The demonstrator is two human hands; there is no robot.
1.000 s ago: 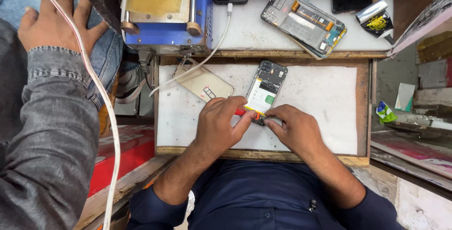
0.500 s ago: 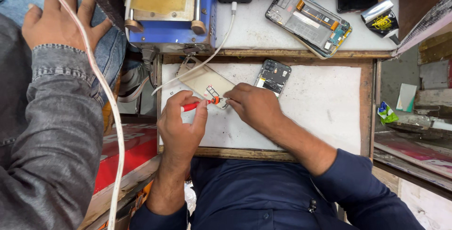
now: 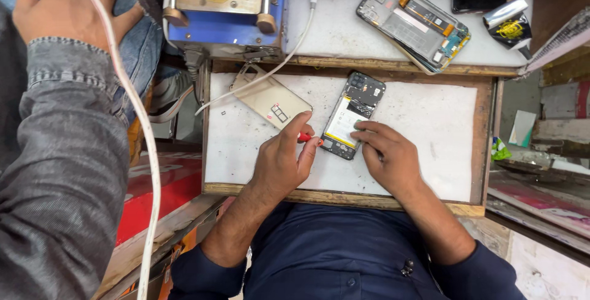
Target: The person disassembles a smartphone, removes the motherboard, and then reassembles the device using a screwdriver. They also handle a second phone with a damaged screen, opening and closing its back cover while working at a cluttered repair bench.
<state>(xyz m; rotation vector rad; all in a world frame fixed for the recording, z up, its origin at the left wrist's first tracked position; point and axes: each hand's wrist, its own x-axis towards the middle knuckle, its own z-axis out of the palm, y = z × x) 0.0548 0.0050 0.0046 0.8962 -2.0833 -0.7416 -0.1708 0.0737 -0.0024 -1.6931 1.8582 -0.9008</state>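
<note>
The opened phone (image 3: 350, 117) lies back-up near the middle of the white mat on your counter (image 3: 430, 115), tilted so its top points far and slightly right, with its battery and dark circuit boards bare. Judge it as light, thin and stiff, but fragile where it is open: the boards and any thin cables inside would not take pressure or prying well, and the battery should not be bent or pricked. The frame edges look like the safest place to hold it. Your right hand (image 3: 390, 155) rests on the phone's near right edge, fingers laid flat and close together, steadying it against the mat. Your left hand (image 3: 284, 160) is curled around a small red-handled tool (image 3: 305, 137), pinched between thumb and fingers just left of the phone's near end; whether its tip touches the phone you cannot tell. A beige back cover (image 3: 271, 99) lies on the mat to the far left, and a white cable (image 3: 289, 48) runs over it. Farther off sit a blue machine (image 3: 224, 14) and a second opened phone (image 3: 413, 22). Another person's hand (image 3: 64, 5) rests spread at the far left.
</note>
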